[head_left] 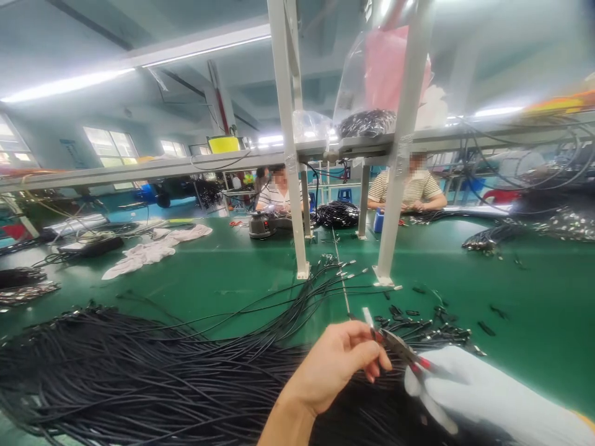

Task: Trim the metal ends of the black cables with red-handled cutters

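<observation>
My bare left hand [341, 356] pinches the end of a black cable, with its pale connector tip [369, 317] sticking up past the fingers. A white glove covers my right hand [458, 384], which is closed around red-handled cutting pliers [402, 347]. The metal jaws reach up to the cable end at my left fingertips; whether they touch it I cannot tell. Beneath both hands spreads a large heap of black cables [153, 371]. Small black pieces [409, 316] and more cable ends lie just beyond the pliers.
White posts [290, 155] rise from the green table [242, 266] and carry a shelf. A white cloth [158, 248], a dark round device [263, 225] and a coiled cable bundle [338, 215] stand farther back. A person in a striped shirt [404, 186] sits opposite, another beside.
</observation>
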Demonstrator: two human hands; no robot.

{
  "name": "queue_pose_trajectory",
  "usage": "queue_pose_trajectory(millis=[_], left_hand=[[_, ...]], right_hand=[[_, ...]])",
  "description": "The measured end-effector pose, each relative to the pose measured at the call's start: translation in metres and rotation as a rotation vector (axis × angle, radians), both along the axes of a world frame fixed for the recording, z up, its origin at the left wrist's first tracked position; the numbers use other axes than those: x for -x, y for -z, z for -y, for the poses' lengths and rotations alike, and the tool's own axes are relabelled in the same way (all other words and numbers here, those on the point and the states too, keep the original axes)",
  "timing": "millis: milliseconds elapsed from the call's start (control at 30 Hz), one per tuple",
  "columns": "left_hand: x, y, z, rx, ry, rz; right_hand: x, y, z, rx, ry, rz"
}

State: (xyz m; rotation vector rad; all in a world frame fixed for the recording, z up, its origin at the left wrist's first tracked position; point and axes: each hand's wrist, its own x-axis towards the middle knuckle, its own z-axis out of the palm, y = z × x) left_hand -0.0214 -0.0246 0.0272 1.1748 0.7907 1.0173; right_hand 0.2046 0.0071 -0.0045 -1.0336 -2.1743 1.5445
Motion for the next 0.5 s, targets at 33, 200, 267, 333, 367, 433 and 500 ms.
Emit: queue_pose_trajectory(millis=[33, 200, 267, 333, 367, 433, 500], left_hand=[[-0.002, 0.000, 0.000, -0.010, -0.060, -0.028], [-0.011, 0.001, 0.000, -0.020, -0.372, -0.071], [-0.012, 0.002, -0.002, -0.005, -0.452, -0.040], [-0.012, 0.002, -0.003, 0.019, -0.505, -0.008], [-0.012, 0.002, -0.004, 0.032, -0.524, 0.005], [-0.011, 0.002, -0.005, 0.058, -0.545, 0.027], [-0.011, 0.001, -0.005, 0.080, -0.544, 0.049]], right_hand=[[0.001, -0.001, -0.001, -0.052, 0.038, 0.048], [0.006, 0.005, -0.004, -0.469, 0.452, 0.349], [0.011, 0.012, -0.003, -0.604, 0.561, 0.396], [0.017, 0.018, -0.001, -0.730, 0.601, 0.403], [0.021, 0.020, 0.002, -0.784, 0.618, 0.401], [0.029, 0.020, 0.008, -0.865, 0.650, 0.391], [0.035, 0.018, 0.013, -0.918, 0.649, 0.376]])
